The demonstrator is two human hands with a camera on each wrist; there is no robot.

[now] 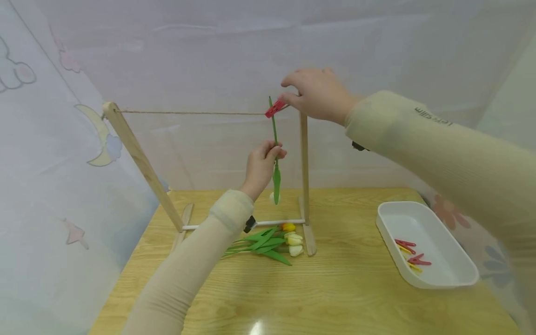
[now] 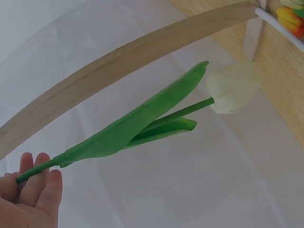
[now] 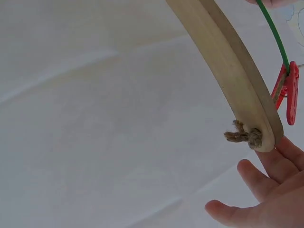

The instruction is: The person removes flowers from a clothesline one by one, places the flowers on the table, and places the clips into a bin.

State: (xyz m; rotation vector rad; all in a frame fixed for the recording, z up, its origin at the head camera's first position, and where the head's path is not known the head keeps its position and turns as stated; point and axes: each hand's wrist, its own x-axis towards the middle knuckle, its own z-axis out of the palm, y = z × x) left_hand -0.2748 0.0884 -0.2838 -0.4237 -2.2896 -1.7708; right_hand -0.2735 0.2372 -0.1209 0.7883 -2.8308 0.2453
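Observation:
In the head view my left hand [image 1: 263,165] pinches the green stem of a white tulip [image 2: 232,88], which hangs upside down with its bloom lowest. A red clothespin [image 1: 275,108] is clamped on the twine [image 1: 188,112] near its right end, with the top of the stem caught in it. My right hand [image 1: 320,95] is beside the clothespin's handles, thumb and index finger spread apart. In the right wrist view the clothespin [image 3: 290,92] appears apart from the right fingers [image 3: 259,180], which are close to the post's tip.
Wooden posts [image 1: 144,165] carry the twine, with a white bar [image 1: 280,223] low between them. Several tulips [image 1: 268,242] lie on the wooden table [image 1: 335,293] by the frame's foot. At right stands a white tray [image 1: 444,246] with red and yellow clothespins [image 1: 412,255].

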